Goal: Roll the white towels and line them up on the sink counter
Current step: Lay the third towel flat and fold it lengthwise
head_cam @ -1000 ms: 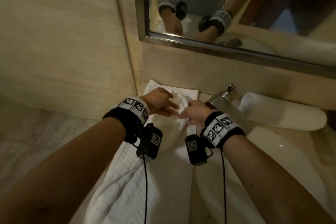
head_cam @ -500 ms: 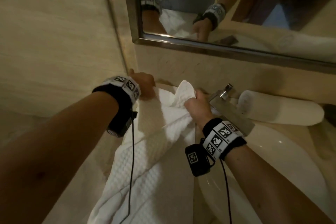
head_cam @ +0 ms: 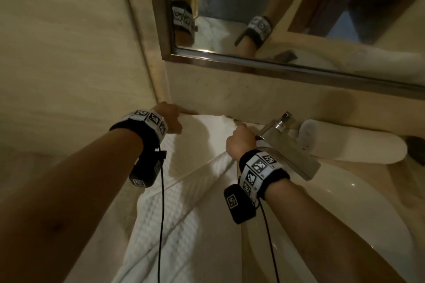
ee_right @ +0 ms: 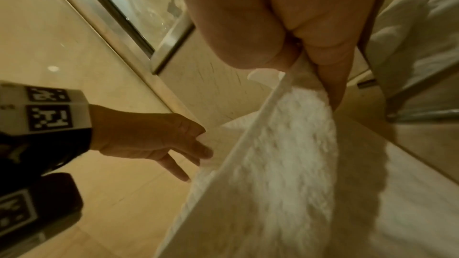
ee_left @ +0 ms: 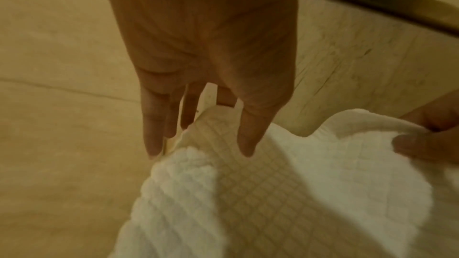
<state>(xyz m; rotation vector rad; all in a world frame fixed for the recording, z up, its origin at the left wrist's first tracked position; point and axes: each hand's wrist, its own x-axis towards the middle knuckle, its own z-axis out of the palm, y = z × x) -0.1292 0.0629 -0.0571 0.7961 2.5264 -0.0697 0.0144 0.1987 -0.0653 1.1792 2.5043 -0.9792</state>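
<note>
A beige stone counter (head_cam: 108,218) under a mirror (head_cam: 299,18). The left hand (ee_left: 206,62), fingers straight, pins one towel (head_cam: 174,209) corner; the right hand (head_cam: 240,142) pinches the other, probably to spread it flat for rolling. A rolled towel (head_cam: 349,147) lies behind the tap (head_cam: 287,145).

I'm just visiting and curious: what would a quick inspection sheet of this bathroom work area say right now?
Surface: beige sink counter with a white basin set into it.
Job's things: unrolled towel spread flat from the back wall toward the person; rolled towel lying behind the faucet.
Clutter: a small dark object at the right edge, too dim to identify.
Grippers: left hand with straight fingers at the towel's far left corner; right hand pinches the far right corner.
Cables: thin black cables hang from both wrist units across the towel.
Surroundings: mirror above, tiled wall on the left.
</note>
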